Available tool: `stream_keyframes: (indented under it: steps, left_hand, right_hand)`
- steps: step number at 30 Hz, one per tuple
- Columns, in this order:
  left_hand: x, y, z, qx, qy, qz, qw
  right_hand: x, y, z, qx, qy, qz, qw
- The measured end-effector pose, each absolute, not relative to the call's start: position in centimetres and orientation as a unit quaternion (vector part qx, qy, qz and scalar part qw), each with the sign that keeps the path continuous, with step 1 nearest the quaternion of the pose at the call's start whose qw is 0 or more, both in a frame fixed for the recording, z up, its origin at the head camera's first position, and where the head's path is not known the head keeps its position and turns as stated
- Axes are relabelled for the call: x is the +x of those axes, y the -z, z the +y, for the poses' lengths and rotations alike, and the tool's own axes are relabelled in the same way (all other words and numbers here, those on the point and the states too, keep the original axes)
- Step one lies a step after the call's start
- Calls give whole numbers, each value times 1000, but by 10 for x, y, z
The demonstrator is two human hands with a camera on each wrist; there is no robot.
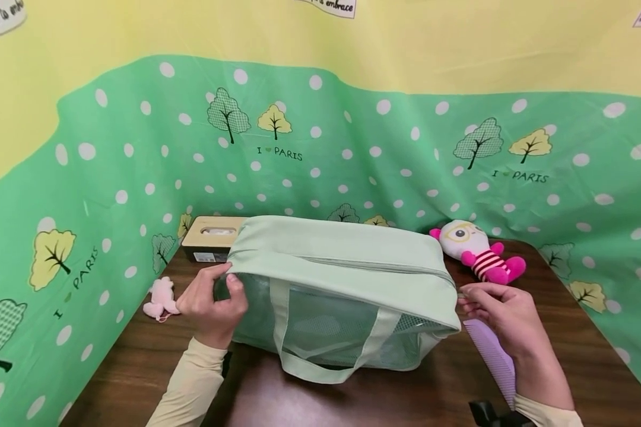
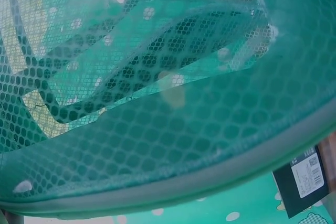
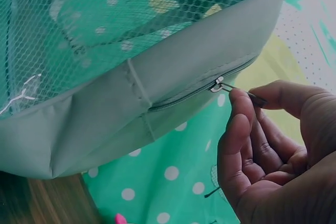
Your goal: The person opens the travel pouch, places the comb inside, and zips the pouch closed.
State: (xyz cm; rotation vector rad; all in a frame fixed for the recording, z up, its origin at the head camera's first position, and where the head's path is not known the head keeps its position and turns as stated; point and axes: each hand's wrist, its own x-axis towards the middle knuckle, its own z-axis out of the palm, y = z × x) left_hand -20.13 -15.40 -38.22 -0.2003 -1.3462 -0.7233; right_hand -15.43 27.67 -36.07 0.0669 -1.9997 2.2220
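Observation:
A pale green bag (image 1: 342, 249) with see-through mesh sides stands on the brown table (image 1: 278, 403), one strap handle (image 1: 317, 372) drooping down its front. My left hand (image 1: 213, 305) pinches the bag's upper left corner between thumb and fingers. At the opposite end, my right hand (image 1: 504, 317) pinches the zipper pull (image 3: 239, 90) between thumb and index finger. In the right wrist view the metal zipper slider (image 3: 216, 84) sits on the zipper at the bag's end. Mesh fills most of the left wrist view, where the left hand is hardly seen.
A tissue box (image 1: 213, 234) with a wooden top stands behind the bag's left end. Left of the left hand lies a small pink plush (image 1: 162, 298). A pink and white doll (image 1: 481, 252) lies at the back right. Beside the right hand is a purple comb (image 1: 491, 356).

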Motion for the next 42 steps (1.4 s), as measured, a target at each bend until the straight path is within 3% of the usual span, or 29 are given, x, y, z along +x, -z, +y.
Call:
stream_keyframes:
  steps: [42]
  left_hand:
    - [-202,386,-153,-79,330,-620,708]
  right_hand:
    - [-146,352,266,50,-843,-527,97]
